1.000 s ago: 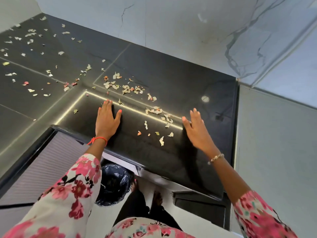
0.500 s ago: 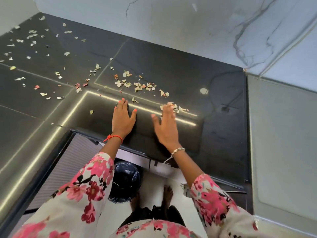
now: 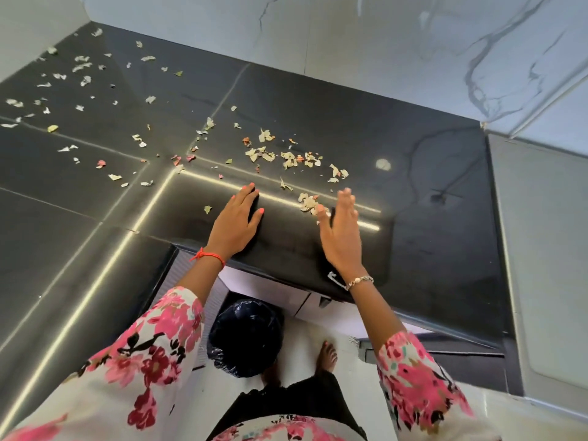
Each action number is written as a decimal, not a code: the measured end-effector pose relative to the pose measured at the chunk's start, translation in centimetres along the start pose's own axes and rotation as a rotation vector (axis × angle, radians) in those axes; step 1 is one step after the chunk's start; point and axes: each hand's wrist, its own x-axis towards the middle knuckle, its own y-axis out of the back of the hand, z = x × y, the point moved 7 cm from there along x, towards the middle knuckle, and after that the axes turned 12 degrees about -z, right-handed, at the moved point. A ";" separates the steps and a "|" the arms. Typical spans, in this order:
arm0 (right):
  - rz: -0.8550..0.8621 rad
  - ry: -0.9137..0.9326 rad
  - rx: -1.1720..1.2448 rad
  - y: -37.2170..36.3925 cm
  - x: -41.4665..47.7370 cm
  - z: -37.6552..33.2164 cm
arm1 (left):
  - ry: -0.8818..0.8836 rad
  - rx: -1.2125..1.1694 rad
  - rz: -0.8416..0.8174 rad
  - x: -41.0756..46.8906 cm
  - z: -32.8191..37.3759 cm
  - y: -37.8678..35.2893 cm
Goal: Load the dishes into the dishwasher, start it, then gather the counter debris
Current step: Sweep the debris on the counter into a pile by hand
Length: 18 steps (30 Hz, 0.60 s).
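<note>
Judging by the scene, the task is at its last stage, the gathering. The left hand point(image 3: 237, 219) lies flat at centre on the black countertop point(image 3: 413, 192), and the right hand point(image 3: 340, 232) stands edge-on against a small heap of scraps point(image 3: 308, 203). Both have straight fingers and grip nothing. Most debris point(image 3: 286, 155) lies ungathered from centre to upper left. No dishwasher shows; a lined bin point(image 3: 245, 337) stands below.

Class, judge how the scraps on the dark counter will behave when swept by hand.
Probably very light: the scraps are thin, curled flakes. They likely slide easily on the glossy counter. Being loose and widely spread, some may scatter or slip past the right hand.
</note>
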 end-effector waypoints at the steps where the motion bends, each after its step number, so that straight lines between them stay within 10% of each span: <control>1: 0.087 -0.079 -0.021 0.5 -1.0 0.6 | 0.002 -0.005 0.011 -0.1 -0.2 0.2; 9: 0.102 -0.420 -0.267 -2.9 0.0 -0.1 | -0.005 0.002 0.068 -0.4 -0.5 0.2; 15: -0.118 0.027 -0.140 -4.7 7.5 -6.3 | 0.018 -0.128 0.088 0.0 -1.3 1.0; 18: 0.039 0.004 -0.110 -0.8 10.3 -4.6 | 0.051 -0.148 0.137 0.4 -2.5 2.5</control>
